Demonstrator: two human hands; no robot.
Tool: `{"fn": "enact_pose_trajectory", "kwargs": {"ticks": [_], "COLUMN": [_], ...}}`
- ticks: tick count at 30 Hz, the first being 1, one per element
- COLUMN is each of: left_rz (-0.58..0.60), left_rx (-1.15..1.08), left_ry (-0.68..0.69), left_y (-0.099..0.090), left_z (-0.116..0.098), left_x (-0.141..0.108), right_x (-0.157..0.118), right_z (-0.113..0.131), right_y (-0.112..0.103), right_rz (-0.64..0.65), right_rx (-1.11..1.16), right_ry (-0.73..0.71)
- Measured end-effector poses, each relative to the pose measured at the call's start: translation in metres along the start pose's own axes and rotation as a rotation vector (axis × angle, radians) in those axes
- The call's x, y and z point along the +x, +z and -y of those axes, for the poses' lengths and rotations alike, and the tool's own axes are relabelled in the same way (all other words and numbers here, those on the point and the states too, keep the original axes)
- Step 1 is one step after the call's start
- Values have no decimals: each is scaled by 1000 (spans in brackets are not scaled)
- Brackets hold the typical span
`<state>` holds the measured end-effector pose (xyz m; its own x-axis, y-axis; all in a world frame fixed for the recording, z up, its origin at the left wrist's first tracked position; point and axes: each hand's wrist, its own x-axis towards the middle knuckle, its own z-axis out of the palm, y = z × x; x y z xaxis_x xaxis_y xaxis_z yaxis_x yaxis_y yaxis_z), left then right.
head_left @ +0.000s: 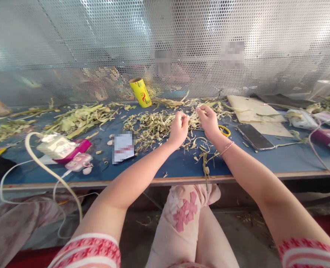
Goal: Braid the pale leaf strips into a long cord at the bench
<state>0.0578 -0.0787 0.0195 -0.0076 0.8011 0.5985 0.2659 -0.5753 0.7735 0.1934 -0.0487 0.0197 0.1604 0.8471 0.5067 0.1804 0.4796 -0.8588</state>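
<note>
My left hand [179,128] is closed over the pile of pale green and straw-coloured plant scraps [149,126], thumb and fingers pressed together. Just to its right, my right hand [209,121] is raised above the same pile in a pinch, with fingertips turned toward the left hand. A small gap separates the two hands. Whatever sits between the fingertips is too small to tell apart from the strands behind. Beside my right wrist lies a yellow loop [225,130], partly hidden, like a scissors handle. Stringy plant bits [206,163] hang over the table's front edge.
A yellow tube [140,93] stands tilted near the perforated metal screen [111,44]. Longer stalks [83,117] lie left. A phone [255,136] and brown cardboard [246,108] are right. A blurred-out device [123,147] and a charger with white cable [60,147] lie left.
</note>
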Motion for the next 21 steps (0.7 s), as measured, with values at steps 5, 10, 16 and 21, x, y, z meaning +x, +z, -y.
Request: {"fn": "enact_pose_trajectory", "kwargs": {"ticks": [5,10,16,21], "left_rz": [-214,-158,32,45], "left_rx": [-78,-56,61,93], "left_ry": [-100,-20,155,180], "left_y": [-9,-15,-12,-14], "left_z": [23,25,9,9], "left_x": [18,21,11,11], "right_x": [-8,-11,-4,-4], "right_z": [6,12,9,8], "right_y": [10,11,5,6], "right_rz": [130,107,-72,-110], "right_rx": [77,180,247,258], "right_ry": [11,44,165,243]}}
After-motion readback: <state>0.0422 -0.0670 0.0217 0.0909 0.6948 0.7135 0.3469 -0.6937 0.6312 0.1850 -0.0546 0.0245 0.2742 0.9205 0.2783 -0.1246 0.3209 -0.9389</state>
